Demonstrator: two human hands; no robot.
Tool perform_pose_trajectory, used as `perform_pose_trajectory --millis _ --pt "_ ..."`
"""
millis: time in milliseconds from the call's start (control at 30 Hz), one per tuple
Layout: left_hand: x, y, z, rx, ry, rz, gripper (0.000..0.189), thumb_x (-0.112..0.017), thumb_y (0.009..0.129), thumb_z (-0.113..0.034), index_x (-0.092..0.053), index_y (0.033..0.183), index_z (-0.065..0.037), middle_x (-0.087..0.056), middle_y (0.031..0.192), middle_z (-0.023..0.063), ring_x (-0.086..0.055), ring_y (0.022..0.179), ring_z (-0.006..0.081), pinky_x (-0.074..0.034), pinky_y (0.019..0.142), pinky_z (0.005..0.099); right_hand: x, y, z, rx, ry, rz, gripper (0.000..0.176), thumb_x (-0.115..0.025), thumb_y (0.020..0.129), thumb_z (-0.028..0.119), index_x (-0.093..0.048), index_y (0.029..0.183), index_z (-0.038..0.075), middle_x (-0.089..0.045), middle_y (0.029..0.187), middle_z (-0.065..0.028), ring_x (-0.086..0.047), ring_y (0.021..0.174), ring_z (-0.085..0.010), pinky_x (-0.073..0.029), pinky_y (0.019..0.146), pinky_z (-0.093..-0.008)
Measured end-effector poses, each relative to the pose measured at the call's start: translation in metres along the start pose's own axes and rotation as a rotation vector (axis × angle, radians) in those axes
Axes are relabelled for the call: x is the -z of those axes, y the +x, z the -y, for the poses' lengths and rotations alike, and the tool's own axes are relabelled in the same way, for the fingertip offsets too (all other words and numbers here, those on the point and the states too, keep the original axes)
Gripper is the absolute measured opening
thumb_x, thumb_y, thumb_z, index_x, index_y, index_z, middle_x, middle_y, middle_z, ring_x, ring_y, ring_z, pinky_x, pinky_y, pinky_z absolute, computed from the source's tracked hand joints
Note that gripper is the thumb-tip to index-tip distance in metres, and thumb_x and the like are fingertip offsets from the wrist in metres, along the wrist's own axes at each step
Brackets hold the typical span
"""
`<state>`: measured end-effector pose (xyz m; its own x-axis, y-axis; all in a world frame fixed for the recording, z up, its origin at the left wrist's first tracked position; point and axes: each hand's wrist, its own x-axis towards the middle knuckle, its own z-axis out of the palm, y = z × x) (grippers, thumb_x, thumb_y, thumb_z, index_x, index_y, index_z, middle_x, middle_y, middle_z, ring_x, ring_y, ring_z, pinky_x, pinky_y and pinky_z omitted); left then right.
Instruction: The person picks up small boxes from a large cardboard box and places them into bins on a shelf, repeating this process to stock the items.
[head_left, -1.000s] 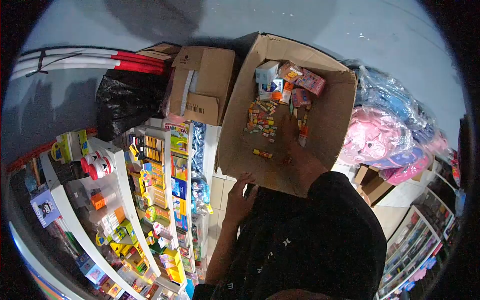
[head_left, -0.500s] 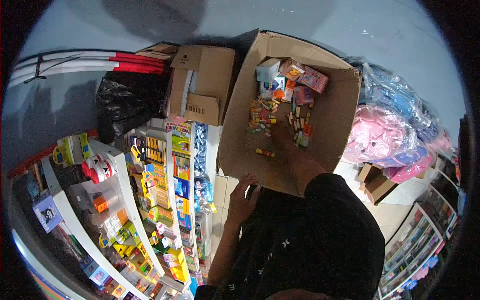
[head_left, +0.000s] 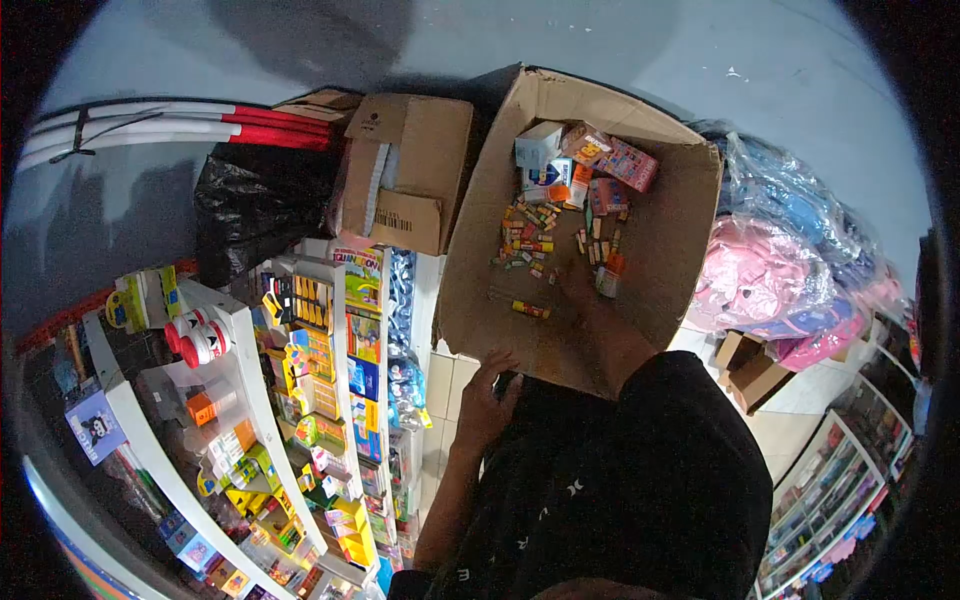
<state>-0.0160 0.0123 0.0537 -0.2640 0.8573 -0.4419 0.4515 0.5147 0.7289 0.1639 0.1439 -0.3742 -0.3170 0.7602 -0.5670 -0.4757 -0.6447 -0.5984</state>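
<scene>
A large open cardboard box stands in front of me. My right hand reaches down inside it, close to the small loose sticks that look like erasers or chalk pieces. Its fingers are dim, and I cannot make out whether they hold anything. An orange-and-white tube lies just to its right. A yellow-and-red stick rests on the box floor to its left. My left hand grips the near left rim of the box. Several small cartons are heaped at the far end.
Another cardboard box stands to the left, near a black plastic bag. Shelves of stationery run down the left side. Plastic-wrapped pink and blue bags are piled on the right, above a small open carton.
My right hand has shifted slightly within the box, and the orange-and-white tube beside it shows more fully. My left hand stays at the rim.
</scene>
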Motion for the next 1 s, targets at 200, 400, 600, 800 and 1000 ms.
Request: perform_pose_trajectory --millis 200,400,600,800,1000 --pt "-0.003 0.001 0.007 -0.029 -0.048 -0.007 0.026 -0.062 0.091 -0.017 -0.061 0.112 -0.002 -0.059 0.126 0.0172 -0.051 0.125 0.0327 -0.040 0.106 0.0424 -0.001 -0.013 0.023 -0.034 -0.726 0.058 0.036 -0.060 0.095 0.032 -0.059 0.117 0.004 -0.058 0.099 -0.0108 -0.053 0.079 -0.0208 -0.047 0.072 -0.0307" --pt "-0.003 0.001 0.004 -0.005 -0.038 -0.001 0.025 -0.063 0.091 -0.016 -0.062 0.110 -0.002 -0.060 0.125 0.0174 -0.052 0.125 0.0324 -0.041 0.106 0.0413 -0.041 -0.016 0.033 -0.123 -1.180 -0.061 0.035 -0.061 0.095 0.030 -0.059 0.117 0.003 -0.059 0.100 -0.0116 -0.055 0.082 -0.0221 -0.048 0.073 -0.0332" --pt "-0.006 -0.003 0.007 -0.019 -0.020 -0.035 0.024 -0.064 0.090 -0.017 -0.062 0.108 -0.002 -0.060 0.125 0.0172 -0.052 0.124 0.0328 -0.041 0.105 0.0418 -0.059 -0.014 0.030 -0.147 -1.267 -0.103 0.034 -0.061 0.094 0.028 -0.059 0.117 0.003 -0.059 0.101 -0.0124 -0.056 0.085 -0.0234 -0.049 0.074 -0.0357" --pt "-0.006 -0.003 0.006 0.005 -0.054 -0.030 0.023 -0.064 0.091 -0.018 -0.062 0.107 -0.002 -0.060 0.123 0.0165 -0.053 0.123 0.0335 -0.042 0.104 0.0424 -0.045 -0.008 0.031 -0.183 -1.143 0.014 0.033 -0.061 0.094 0.026 -0.059 0.117 0.003 -0.060 0.102 -0.0132 -0.058 0.087 -0.0246 -0.050 0.075 -0.0382" --pt "-0.006 0.001 0.006 -0.037 -0.028 -0.031 0.022 -0.063 0.091 -0.018 -0.062 0.107 -0.002 -0.060 0.124 0.0164 -0.053 0.123 0.0340 -0.042 0.104 0.0424 -0.011 -0.004 0.036 -0.198 -0.779 0.222 0.032 -0.062 0.093 0.024 -0.059 0.116 0.002 -0.061 0.104 -0.0140 -0.060 0.090 -0.0259 -0.050 0.075 -0.0407"
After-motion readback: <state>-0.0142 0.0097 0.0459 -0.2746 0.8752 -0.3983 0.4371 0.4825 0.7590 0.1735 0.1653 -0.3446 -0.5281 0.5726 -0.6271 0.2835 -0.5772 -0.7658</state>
